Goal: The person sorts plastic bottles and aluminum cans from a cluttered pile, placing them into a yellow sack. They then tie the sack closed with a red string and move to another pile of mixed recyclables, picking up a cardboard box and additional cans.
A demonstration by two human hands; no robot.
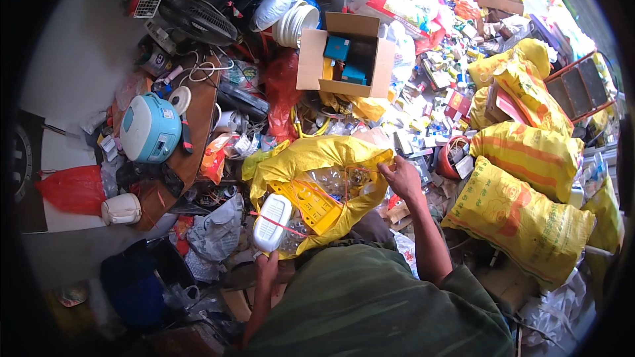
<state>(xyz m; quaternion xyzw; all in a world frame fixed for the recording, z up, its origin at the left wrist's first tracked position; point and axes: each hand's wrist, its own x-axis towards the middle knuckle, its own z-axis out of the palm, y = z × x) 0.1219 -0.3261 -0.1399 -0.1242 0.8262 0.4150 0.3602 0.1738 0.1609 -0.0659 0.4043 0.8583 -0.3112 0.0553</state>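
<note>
A large yellow woven sack (317, 151) stands with its mouth wide in front of me. My right hand (401, 177) pinches the sack's rim on the right, where a thin red string crosses the mouth. My left hand (268, 263) is at the near left edge, just below a white plastic container (272, 223); its fingers are partly hidden, and whether they grip the rim or the container is unclear. Inside lie a yellow perforated plastic piece (310, 205) and clear plastic bottles (330, 178). Red string also runs over the white container.
Beyond the sack sits an open cardboard box (345, 84) with teal boxes inside. To the left, a light-blue rice cooker (151, 128) rests on a brown board. Filled yellow sacks (518, 220) lie at the right, near a red bucket (449, 158). Small packages are heaped behind.
</note>
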